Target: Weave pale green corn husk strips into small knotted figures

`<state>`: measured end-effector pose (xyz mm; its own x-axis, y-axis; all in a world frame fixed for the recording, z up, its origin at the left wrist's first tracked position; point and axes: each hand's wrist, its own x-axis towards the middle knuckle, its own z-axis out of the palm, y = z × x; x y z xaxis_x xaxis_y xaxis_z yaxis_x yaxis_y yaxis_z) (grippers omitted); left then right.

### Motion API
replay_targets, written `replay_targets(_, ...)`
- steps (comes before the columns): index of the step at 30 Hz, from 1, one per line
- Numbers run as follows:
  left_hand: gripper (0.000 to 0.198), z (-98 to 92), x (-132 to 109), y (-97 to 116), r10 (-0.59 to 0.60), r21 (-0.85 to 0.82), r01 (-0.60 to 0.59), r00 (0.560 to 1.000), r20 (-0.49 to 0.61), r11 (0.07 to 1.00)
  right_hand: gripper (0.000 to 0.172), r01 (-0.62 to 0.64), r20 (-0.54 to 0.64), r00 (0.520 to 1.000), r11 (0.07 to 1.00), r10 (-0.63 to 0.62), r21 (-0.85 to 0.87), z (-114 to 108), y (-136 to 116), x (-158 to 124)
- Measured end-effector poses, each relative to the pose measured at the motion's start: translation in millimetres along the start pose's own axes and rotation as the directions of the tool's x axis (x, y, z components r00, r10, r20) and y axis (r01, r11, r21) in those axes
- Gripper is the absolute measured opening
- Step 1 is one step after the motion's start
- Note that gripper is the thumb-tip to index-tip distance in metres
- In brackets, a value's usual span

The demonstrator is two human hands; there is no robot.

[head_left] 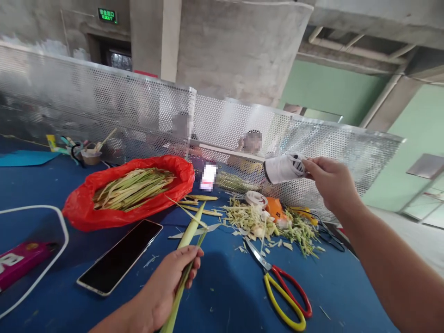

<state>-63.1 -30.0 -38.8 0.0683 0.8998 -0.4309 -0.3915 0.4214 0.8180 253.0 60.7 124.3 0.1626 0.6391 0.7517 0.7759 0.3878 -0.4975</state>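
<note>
My left hand (173,280), low in the middle, is closed around a long pale-green leaf stalk (190,233) with thin split strips at its top. On the right, my raised right hand (328,178) pinches the end of a white, tube-shaped thing (281,169) with a dark band at one end and dark stripes near my fingers; its kind is unclear. Below it lies a heap of chopped leaf scraps (249,217). Scissors (277,282) with one red and one yellow handle rest on the blue table (222,300), to the right of my left hand.
A red plastic bag (78,210) holds many leaf strips (135,187). Nearby lie a black-screened phone (120,256), a purple package (24,263), a white cable (57,212), an orange packet (275,210) and a tape roll (255,199). People sit behind the perforated metal screen (222,120).
</note>
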Motion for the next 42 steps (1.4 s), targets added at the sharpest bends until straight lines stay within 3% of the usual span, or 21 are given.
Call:
replay_targets(3,0.016,0.8,-1.1,8.5,0.142,0.042,-0.142,0.990,0.007,0.989,0.029,-0.092,0.102,0.991,0.989,0.081,0.115,-17.1,-12.3,-17.7)
replay_targets(5,0.016,3.1,-5.6,14.5,0.167,0.052,-0.168,0.986,0.011,0.984,0.030,-0.151,0.197,0.973,0.977,0.120,0.151,-26.9,-22.6,-30.7)
replay_targets(9,0.017,9.3,-19.3,23.4,0.199,0.055,-0.204,0.976,0.086,0.977,0.031,-0.242,0.474,0.861,0.968,0.182,0.068,-35.3,-41.5,-62.2)
replay_targets(12,0.021,11.2,-26.3,24.4,0.207,0.075,-0.220,0.968,0.144,0.973,0.029,-0.153,0.584,0.791,0.984,0.180,-0.095,-26.9,-52.9,-95.7)
replay_targets(14,0.023,11.1,-28.4,22.0,0.216,0.109,-0.234,0.963,0.160,0.966,0.032,-0.088,0.584,0.794,0.982,0.170,-0.166,-14.5,-60.0,-122.0)
replay_targets(19,0.025,12.2,-31.2,11.4,0.246,0.214,-0.281,0.954,0.174,0.936,0.029,-0.077,0.526,0.833,0.977,0.172,-0.198,29.8,-79.5,-180.4)
replay_targets(23,0.026,14.6,-35.9,7.3,0.296,0.319,-0.347,0.935,0.198,0.882,0.026,-0.084,0.515,0.845,0.986,0.146,-0.142,46.3,-89.0,-194.2)
replay_targets(25,0.026,15.0,-39.5,7.7,0.323,0.376,-0.383,0.922,0.213,0.844,0.024,-0.078,0.499,0.860,0.994,0.107,-0.077,38.8,-82.5,-189.5)
replay_targets(28,0.024,16.5,-45.5,7.7,0.327,0.441,-0.407,0.912,0.248,0.800,0.016,-0.084,0.392,0.917,0.996,0.076,0.003,21.8,-53.6,-182.3)
replay_targets(29,0.024,17.5,-47.2,6.8,0.307,0.474,-0.406,0.911,0.276,0.781,0.016,-0.097,0.429,0.897,0.995,0.103,-0.036,18.9,-41.3,-182.9)
replay_targets(31,0.025,20.3,-49.8,3.3,0.257,0.546,-0.427,0.896,0.362,0.721,0.015,-0.095,0.590,0.797,0.992,0.129,-0.088,21.3,-18.4,-190.6)
replay_targets(35,0.026,24.4,-51.0,-6.9,0.239,0.635,-0.562,0.818,0.523,0.530,0.017,-0.078,0.750,0.658,0.997,0.067,-0.020,47.2,2.9,-218.3)
replay_targets(38,0.025,23.1,-49.2,-11.7,0.303,0.662,-0.628,0.778,0.551,0.408,0.012,-0.077,0.773,0.632,0.997,0.045,0.004,61.2,1.8,-229.5)
replay_targets(42,0.026,18.2,-45.1,-9.9,0.331,0.683,-0.663,0.747,0.577,0.307,0.013,-0.120,0.770,0.636,0.992,0.056,0.027,60.4,-0.2,-228.5)
